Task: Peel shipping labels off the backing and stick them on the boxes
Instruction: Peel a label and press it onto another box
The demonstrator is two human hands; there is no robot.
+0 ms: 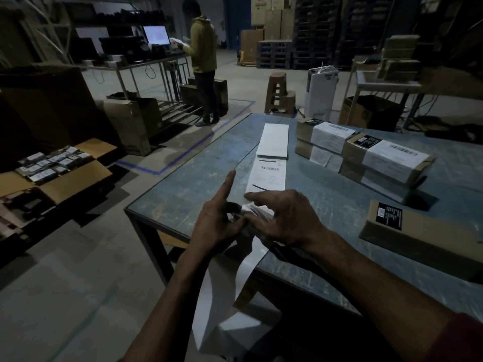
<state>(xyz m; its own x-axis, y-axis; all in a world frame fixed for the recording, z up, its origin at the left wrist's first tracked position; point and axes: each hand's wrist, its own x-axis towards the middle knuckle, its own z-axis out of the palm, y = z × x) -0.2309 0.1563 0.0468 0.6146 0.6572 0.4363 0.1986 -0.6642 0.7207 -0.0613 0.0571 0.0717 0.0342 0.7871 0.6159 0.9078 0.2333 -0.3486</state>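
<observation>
Now both hands pinch label strip.

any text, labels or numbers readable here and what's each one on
No text reads clearly.
Label strip: barcode and print, too blurred.
Stacked boxes: white labels with barcodes, too small.
Near box: black sticker, illegible.
Monitor: glowing, unreadable.
Small boxes in the floor carton: labels too small.

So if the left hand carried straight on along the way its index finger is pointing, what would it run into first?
Probably the printed label on the strip lying on the table. The left hand points its index finger up and away, toward that label's left edge. Depth is unclear, so it might pass just beside it.
</observation>
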